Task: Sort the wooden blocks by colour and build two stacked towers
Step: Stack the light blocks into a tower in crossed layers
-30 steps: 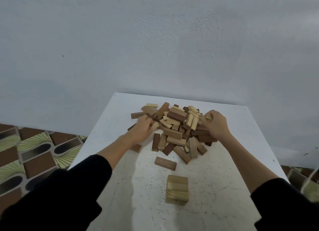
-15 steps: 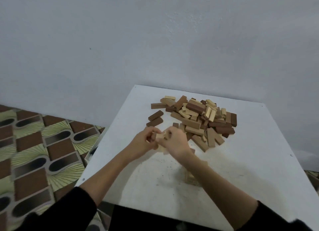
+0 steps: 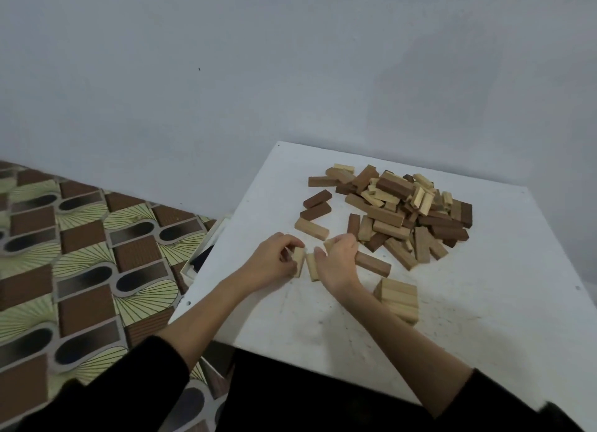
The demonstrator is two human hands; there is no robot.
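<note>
My left hand [image 3: 273, 260] pinches one pale block [image 3: 298, 261]; my right hand [image 3: 337, 263] curls around another [image 3: 311, 266], both near the table's [image 3: 484, 334] left edge. I should square them side by side first. The pale tower [image 3: 399, 299] sits toward the near edge, the pile [image 3: 397, 212] toward the far edge.

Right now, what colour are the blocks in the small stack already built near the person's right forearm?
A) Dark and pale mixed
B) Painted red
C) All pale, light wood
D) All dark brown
C: the small stack beside the right forearm shows only pale, light-wood blocks, while the dark brown ones lie loose or in the mixed pile farther back on the white table.
</note>
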